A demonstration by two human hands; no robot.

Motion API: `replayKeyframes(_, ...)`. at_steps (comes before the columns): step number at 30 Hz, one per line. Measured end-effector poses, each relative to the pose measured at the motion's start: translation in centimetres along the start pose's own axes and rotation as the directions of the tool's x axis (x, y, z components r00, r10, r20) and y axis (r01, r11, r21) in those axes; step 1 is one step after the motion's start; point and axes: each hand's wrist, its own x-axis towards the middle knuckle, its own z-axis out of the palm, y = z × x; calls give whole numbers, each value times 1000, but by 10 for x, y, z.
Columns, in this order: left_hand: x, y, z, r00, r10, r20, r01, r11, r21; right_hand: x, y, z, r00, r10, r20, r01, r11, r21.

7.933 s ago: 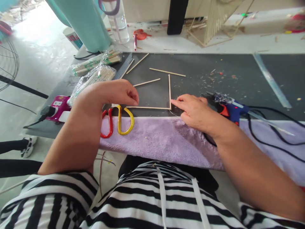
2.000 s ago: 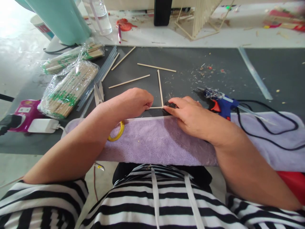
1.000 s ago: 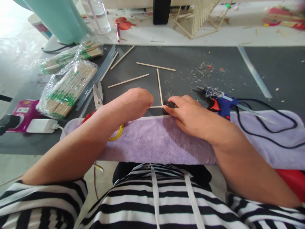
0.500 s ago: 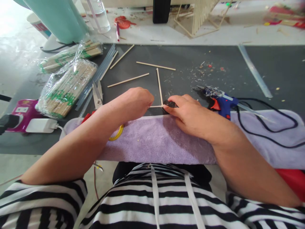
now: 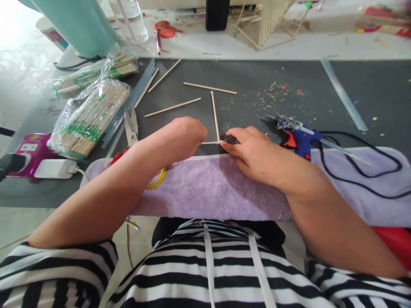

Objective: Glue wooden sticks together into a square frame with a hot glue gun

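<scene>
Left hand (image 5: 188,134) curled, apparently pinching thin stick (image 5: 209,143); right hand (image 5: 253,147) half-curled at its end — hold unclear. Likely light, stiff, snappable — best held near ends.

1 slim, pale crosswise stick (image 5: 210,143) lies between the left hand (image 5: 186,136) and the right hand (image 5: 255,147), its left part hidden. 1 similar lengthwise stick (image 5: 215,115) meets it roughly squarely at the right hand, pointing away.

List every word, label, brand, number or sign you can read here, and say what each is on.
No text is legible.
Paper cup: red and blue print, too blurred to read.
Wrapped stick bundles: green markings, too small to read.
Magenta power strip: small mark, too blurred to read.
</scene>
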Motion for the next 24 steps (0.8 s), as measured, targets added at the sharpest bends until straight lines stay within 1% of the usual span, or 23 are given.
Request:
replayKeyframes(3, 0, -2, 2, 999, 15, -42, -17, 999, -31, 0, 1, 0, 1000, 2, 6, -2, 1000, 0)
replayKeyframes(6, 0, -1, 0, 1000, -7, 0, 7, 1000, -27, 0, 1, 0, 1000, 1, 8, -1, 1000, 11)
replayKeyframes(9, 0, 0, -1, 999, -19, 34, 19, 1000, -5, 0, 1, 2, 1000, -6, -15, 6, 1000, 10)
replayKeyframes(14, 1, -2, 2, 999, 10, -35, -11, 1000, -9, -1, 2, 3, 1000, -8, -21, 8, 1000, -3)
replayKeyframes(16, 1, -2, 3, 999, 20, -43, -20, 1000, 4, 0, 1, 2, 1000, -5, -15, 5, 1000, -6)
replayKeyframes(21, 1, 1, -1, 1000, 0, 17, 0, 1000, 30, 0, 0, 1, 1000, 11, -5, -12, 1000, -12)
replayKeyframes(24, 0, 2, -2, 1000, -13, 7, 14, 1000, -16, 0, 1, 2, 1000, -3, -15, 3, 1000, -9)
